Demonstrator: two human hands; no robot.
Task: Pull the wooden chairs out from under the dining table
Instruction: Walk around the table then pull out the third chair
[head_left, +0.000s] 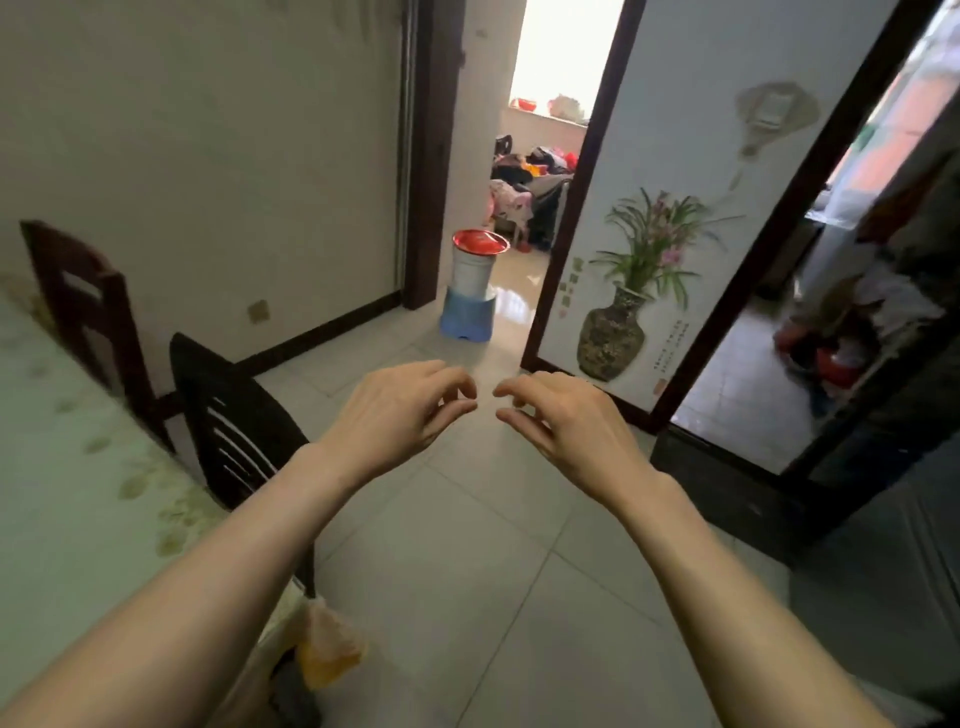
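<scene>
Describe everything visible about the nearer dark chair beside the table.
The nearer chair looks like dark, almost black wood, with a curved top rail and several slats in its backrest. It stands upright at the dining table edge, its seat hidden, apparently tucked under. The left forearm crosses in front of its lower part; whether it touches is unclear. Neither hand grips it. One thin leg shows near the floor.

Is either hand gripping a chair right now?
No, the left hand and right hand hover empty over the tiled floor, apart from the nearer chair.
</scene>
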